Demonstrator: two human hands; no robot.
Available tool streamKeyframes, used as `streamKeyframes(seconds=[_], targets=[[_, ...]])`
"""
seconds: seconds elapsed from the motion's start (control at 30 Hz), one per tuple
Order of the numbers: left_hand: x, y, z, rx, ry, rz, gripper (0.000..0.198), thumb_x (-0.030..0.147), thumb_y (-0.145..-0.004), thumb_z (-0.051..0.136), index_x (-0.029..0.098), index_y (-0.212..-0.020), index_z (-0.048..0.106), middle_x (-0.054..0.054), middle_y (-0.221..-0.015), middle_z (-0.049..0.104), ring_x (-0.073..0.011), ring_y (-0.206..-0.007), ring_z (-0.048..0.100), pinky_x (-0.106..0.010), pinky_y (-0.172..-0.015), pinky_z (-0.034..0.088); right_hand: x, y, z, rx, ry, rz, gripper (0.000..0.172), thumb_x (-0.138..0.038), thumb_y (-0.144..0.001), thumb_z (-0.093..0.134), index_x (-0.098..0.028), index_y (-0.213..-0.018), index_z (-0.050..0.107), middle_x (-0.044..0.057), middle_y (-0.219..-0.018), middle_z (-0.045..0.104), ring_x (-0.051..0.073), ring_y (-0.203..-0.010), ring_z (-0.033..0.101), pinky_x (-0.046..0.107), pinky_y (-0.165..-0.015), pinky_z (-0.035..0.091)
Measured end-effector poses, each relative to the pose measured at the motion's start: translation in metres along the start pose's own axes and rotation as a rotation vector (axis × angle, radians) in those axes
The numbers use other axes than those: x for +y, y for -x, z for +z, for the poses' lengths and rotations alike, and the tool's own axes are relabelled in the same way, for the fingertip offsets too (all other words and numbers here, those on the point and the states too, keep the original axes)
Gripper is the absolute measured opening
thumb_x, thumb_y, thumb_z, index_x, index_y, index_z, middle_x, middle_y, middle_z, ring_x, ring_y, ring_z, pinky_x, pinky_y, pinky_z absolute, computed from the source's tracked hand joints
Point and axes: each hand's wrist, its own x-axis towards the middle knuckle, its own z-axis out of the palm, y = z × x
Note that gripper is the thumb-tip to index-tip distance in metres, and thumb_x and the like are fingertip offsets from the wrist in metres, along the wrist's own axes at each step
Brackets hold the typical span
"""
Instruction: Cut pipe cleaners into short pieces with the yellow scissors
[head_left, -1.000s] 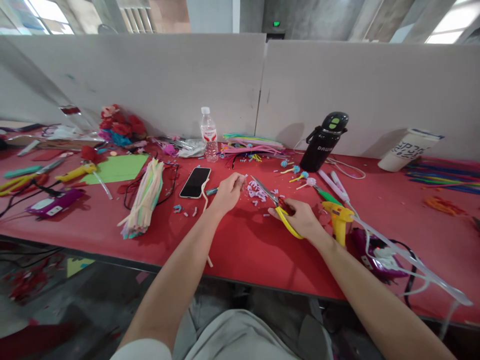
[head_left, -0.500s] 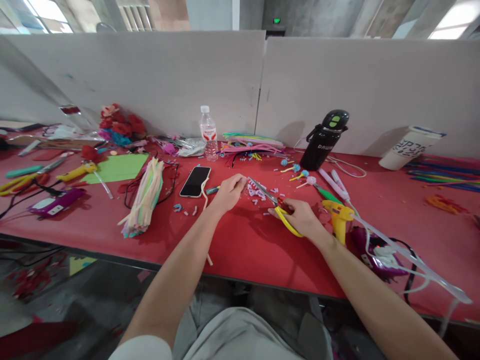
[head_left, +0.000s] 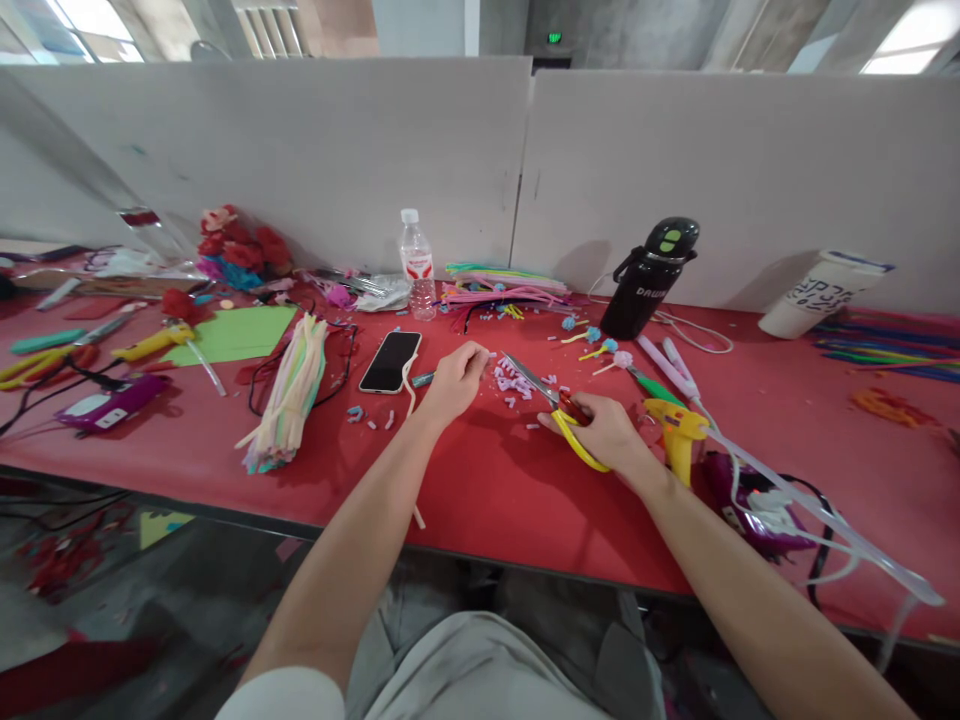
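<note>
My right hand (head_left: 600, 430) is closed around the handles of a pair of scissors (head_left: 538, 380) with yellow and red grips; the blades point up and left. Just left of the blade tips, my left hand (head_left: 459, 380) pinches its thumb and fingers together. Whatever lies in that pinch is too small to name. Short lilac cut pieces (head_left: 513, 382) are scattered on the red table under the blades. A cream pipe cleaner (head_left: 410, 385) runs from the phone (head_left: 391, 362) and passes beneath my left forearm; its lower end shows near the table edge.
A pipe cleaner bundle (head_left: 291, 395) lies at left. Behind stand a water bottle (head_left: 417, 262) and a black flask (head_left: 646, 285). Small pompom-tipped stems (head_left: 600, 349) lie before the flask. At right are a yellow glue gun (head_left: 679, 430), its cord, and a tilted paper cup (head_left: 814, 297).
The scissors and my right hand have shifted slightly right, away from my left hand. My left hand has drawn back a little to the left.
</note>
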Motion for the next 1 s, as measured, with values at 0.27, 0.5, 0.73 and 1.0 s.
streamKeyframes(seconds=[0.27, 0.5, 0.73, 1.0], targets=[[0.0009, 0.0003, -0.0005, -0.002, -0.04, 0.056, 0.031, 0.037, -0.096, 0.038, 0.017, -0.076, 0.049, 0.001, -0.066, 0.052, -0.0102, -0.061, 0.047, -0.024, -0.063, 0.036, -0.0033, 0.0004, -0.0015, -0.019, -0.013, -0.005, 0.054, -0.067, -0.068, 0.065, -0.019, -0.059, 0.042, -0.004, -0.056, 0.034, 0.009, -0.054, 0.028, 0.023, -0.046, 0.023], [0.0038, 0.0004, -0.0019, -0.018, -0.077, 0.064, 0.028, 0.035, -0.096, 0.038, 0.017, -0.078, 0.051, 0.001, -0.067, 0.052, -0.0104, -0.061, 0.047, -0.023, -0.063, 0.036, -0.003, 0.0008, -0.0026, -0.046, -0.04, -0.01, 0.055, -0.069, -0.066, 0.066, -0.019, -0.059, 0.045, -0.004, -0.056, 0.036, 0.01, -0.054, 0.03, 0.023, -0.045, 0.023], [0.0043, -0.0007, -0.0022, -0.026, -0.112, 0.079, 0.026, 0.033, -0.096, 0.039, 0.017, -0.079, 0.052, 0.001, -0.068, 0.054, -0.0104, -0.063, 0.047, -0.023, -0.064, 0.036, -0.005, 0.0009, -0.0043, -0.072, -0.044, -0.004, 0.054, -0.065, -0.066, 0.069, -0.018, -0.059, 0.044, -0.004, -0.057, 0.034, 0.009, -0.055, 0.03, 0.022, -0.046, 0.023], [0.0058, -0.0002, -0.0031, -0.029, -0.11, 0.085, 0.025, 0.032, -0.095, 0.039, 0.017, -0.078, 0.051, 0.002, -0.065, 0.051, -0.0103, -0.061, 0.047, -0.023, -0.063, 0.035, -0.0056, 0.0008, -0.0067, -0.084, -0.021, -0.034, 0.055, -0.066, -0.069, 0.065, -0.018, -0.057, 0.041, -0.004, -0.056, 0.033, 0.009, -0.055, 0.029, 0.023, -0.046, 0.022]])
